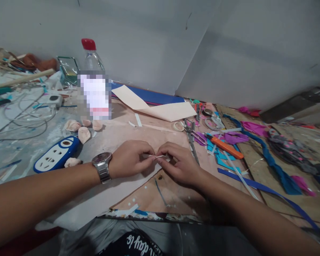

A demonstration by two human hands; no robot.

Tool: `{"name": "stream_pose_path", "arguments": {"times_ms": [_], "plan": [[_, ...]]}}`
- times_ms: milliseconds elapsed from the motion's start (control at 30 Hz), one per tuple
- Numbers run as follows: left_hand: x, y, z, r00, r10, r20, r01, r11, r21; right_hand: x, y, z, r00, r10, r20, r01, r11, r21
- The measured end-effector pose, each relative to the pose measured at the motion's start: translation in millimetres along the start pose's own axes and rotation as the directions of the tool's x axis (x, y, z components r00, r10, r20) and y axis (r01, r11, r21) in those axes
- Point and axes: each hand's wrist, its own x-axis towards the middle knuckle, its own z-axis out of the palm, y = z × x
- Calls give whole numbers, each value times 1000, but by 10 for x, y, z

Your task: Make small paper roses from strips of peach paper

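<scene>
My left hand (pixel 132 159), with a metal watch (pixel 103 165) on the wrist, is closed in a pinch over the middle of the table. Against its fingertips, my right hand (pixel 180 163) pinches too. Between them shows a thin pale strip (pixel 160 156); its material is too small to make out, and the fingers cover most of it. A large pale sheet (pixel 85 199) lies under the left forearm and reaches below both hands. Several crumpled peach petal-like pieces (pixel 84 135) rest left of the left hand, beside a blue and white power strip (pixel 57 154).
A folded cream paper strip (pixel 165 111) and a red-capped bottle (pixel 94 62) stand toward the wall. Scissors (pixel 190 137), a tape roll (pixel 179 126), an orange cutter knife (pixel 226 146) and coloured scraps lie to the right. Cables (pixel 29 119) tangle at left.
</scene>
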Motion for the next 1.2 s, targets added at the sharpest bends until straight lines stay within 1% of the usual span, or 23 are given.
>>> {"name": "stream_pose_path", "arguments": {"times_ms": [267,400,467,567,667,733,933,1100,1200], "plan": [[21,4,0,1000,1,20,-1,1000,16,1,-5,-9,999,-47,-17,47,999,-22],[5,-3,-6,1000,13,29,-14,1000,24,9,-5,-9,998,-58,-30,59,998,7],[-2,-12,-10,999,17,28,-17,1000,12,13,5,-4,999,-23,-32,25,999,43],[-5,-28,-12,1000,19,21,-18,1000,-15,22,25,6,997,67,-27,-63,991,114],[-1,-36,-14,1000,6,13,-6,1000,-27,32,42,13,987,161,-5,-158,974,160],[1,-35,-19,1000,-9,9,10,999,-42,37,52,14,979,202,8,-200,963,183],[6,-21,-25,998,-55,21,57,990,-130,41,72,-2,967,253,37,-254,928,273],[12,-11,-21,996,-89,25,92,983,-156,37,75,-11,948,310,71,-315,889,331],[13,-8,-16,996,-91,26,94,982,-167,28,64,0,948,309,71,-315,889,333]]}}
